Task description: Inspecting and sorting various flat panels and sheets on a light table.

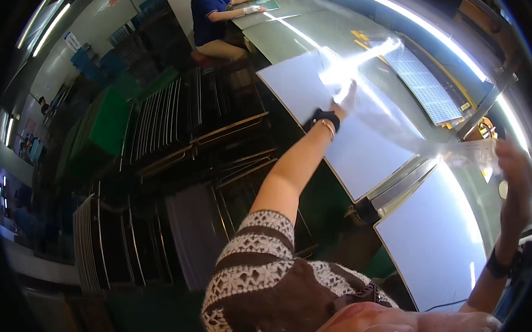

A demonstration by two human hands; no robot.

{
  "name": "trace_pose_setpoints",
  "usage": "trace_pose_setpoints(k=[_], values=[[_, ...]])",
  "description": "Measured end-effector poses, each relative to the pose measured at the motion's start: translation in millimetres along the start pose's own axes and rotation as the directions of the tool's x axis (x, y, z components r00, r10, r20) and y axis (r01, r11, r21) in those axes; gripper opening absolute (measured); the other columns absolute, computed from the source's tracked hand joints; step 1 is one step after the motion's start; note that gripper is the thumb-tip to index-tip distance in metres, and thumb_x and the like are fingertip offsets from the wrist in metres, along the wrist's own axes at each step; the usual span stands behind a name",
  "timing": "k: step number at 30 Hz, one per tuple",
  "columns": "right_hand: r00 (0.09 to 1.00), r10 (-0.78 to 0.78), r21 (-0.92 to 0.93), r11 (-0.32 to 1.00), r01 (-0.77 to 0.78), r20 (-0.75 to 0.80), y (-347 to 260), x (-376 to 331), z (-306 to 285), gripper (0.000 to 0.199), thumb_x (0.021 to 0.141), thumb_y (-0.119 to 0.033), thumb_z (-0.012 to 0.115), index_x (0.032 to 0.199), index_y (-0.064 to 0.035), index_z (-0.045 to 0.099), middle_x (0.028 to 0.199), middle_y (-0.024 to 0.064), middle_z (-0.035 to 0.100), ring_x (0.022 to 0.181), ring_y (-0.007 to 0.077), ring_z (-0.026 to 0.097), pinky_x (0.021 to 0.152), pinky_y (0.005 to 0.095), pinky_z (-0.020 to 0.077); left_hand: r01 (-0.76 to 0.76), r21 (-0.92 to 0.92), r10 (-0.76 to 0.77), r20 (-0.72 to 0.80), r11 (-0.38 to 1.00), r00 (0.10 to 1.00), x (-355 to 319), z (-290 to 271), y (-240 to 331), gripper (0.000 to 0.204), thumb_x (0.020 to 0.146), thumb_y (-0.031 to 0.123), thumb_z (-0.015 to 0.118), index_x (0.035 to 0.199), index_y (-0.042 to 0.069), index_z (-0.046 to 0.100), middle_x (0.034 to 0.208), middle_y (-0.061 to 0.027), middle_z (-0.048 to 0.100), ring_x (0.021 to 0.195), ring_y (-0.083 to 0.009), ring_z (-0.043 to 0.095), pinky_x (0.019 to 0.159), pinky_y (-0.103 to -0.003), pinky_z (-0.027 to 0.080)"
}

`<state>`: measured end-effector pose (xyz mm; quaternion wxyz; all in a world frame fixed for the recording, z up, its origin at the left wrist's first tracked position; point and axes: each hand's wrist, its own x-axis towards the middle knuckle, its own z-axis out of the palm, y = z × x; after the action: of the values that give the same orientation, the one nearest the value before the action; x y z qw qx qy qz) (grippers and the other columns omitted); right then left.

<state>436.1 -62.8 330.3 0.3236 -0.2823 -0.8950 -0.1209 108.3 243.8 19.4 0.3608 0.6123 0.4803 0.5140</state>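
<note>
A clear plastic sheet (pixel 390 120) stretches between my two hands above the workbench, with strong glare across its far part. My left hand (pixel 345 99), arm reaching far forward, is at the sheet's left side over a large white board (pixel 362 161); it seems to grip the film, though glare and blur soften its fingers. At the right, my right hand (pixel 515 174) is raised with its fingers closed at the sheet's near right corner. Below it lies a second white board (pixel 432 232). A metal bar (pixel 402 186) runs between the two boards.
A panel with a fine grid (pixel 424 76) lies beside yellow strips on the bench's right. Wire racks (pixel 161 120) and a green bin (pixel 110 120) stand at left. A co-worker (pixel 213 24) in white gloves sits at the far end. Bright tube lights (pixel 415 23) hang along the right.
</note>
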Motion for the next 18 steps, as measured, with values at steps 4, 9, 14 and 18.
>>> trace_pose_setpoints(k=[4,9,14,18], values=[[0.98,0.098,-0.261,0.964,-0.05,0.175,-30,-72,-38,0.015,0.083,-0.003,0.062,0.096,-0.0093,0.061,0.108,0.0123,0.061,0.111,0.0349,0.056,0.098,0.0481,0.0434,0.531,-0.847,-0.238,0.522,-0.033,0.819,-79,26,88,0.09,0.086,0.075,0.027,0.148,0.011,0.017,0.147,-0.0267,0.024,0.121,-0.0515,0.039,0.092,-0.063,0.038],[0.945,0.282,-0.393,0.898,-0.198,0.168,-95,-136,-65,0.024,0.075,-0.001,0.069,0.096,-0.0073,0.059,0.095,0.0082,0.056,0.1,0.0284,0.053,0.09,0.0399,0.042,0.482,-0.857,-0.008,0.489,0.18,0.872,-132,11,81,0.117,0.068,0.089,0.037,0.15,0.011,0.008,0.152,-0.024,0.007,0.133,-0.0513,0.021,0.101,-0.071,0.018],[0.884,0.468,-0.61,0.698,-0.375,-0.008,-125,-239,-60,0.018,0.073,-0.002,0.072,0.09,-0.0052,0.067,0.073,0.0056,0.036,0.073,0.0237,0.039,0.066,0.0365,0.0332,0.721,-0.43,-0.259,0.731,0.544,0.631,-144,19,75,0.076,0.085,0.057,0.054,0.139,0.007,0.035,0.131,-0.0179,0.05,0.113,-0.0402,0.053,0.092,-0.058,0.044],[0.77,0.638,-0.586,0.611,-0.533,-0.035,-141,-352,-36,0.029,0.07,0.0,0.06,0.097,-0.0024,0.07,0.062,0.0076,0.041,0.062,0.0261,0.042,0.06,0.0372,0.0344,0.644,-0.246,-0.254,0.774,0.724,0.581,-177,56,65,0.057,0.092,0.04,0.045,0.133,0.001,0.041,0.128,-0.0152,0.053,0.104,-0.0302,0.06,0.085,-0.047,0.049]])
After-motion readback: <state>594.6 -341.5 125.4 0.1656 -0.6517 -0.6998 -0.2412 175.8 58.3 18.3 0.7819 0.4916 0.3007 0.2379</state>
